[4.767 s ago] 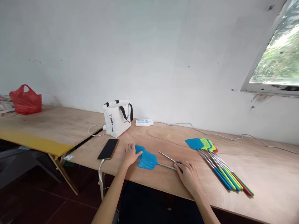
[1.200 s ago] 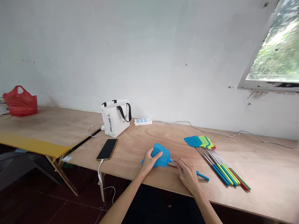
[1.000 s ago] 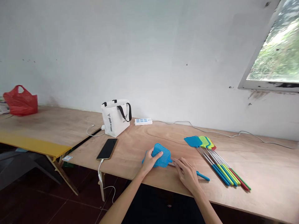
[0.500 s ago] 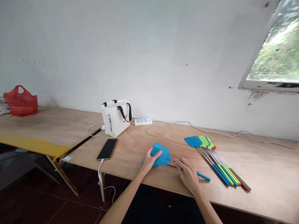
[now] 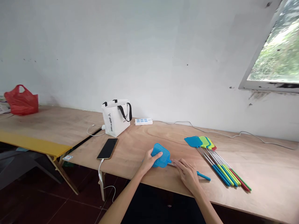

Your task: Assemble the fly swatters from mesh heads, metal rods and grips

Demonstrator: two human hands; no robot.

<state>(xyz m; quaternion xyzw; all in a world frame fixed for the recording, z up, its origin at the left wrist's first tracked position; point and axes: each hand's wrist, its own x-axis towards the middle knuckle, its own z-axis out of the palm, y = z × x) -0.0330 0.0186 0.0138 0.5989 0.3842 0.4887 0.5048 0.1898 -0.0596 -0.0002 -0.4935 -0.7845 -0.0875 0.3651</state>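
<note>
A blue fly swatter [image 5: 161,154] lies near the front edge of the plywood table [image 5: 163,137]. My left hand [image 5: 149,161] is closed on its mesh head, thumb on top. My right hand [image 5: 188,175] pinches the metal rod just right of the head; the blue handle [image 5: 203,177] sticks out past my fingers. A second blue swatter head seems to lie under the one I hold, mostly hidden by my left hand.
A row of several fly swatters [image 5: 217,161] in blue, green, yellow and red lies to the right. A black phone [image 5: 107,148] on a cable, a white tote bag [image 5: 116,118] and a power strip [image 5: 143,121] sit left and behind. A red plastic bag [image 5: 21,100] sits far left.
Since 4.8 s ago the swatter's head has come much closer to its handle and both hands have moved right. Over the last second my hands barely moved.
</note>
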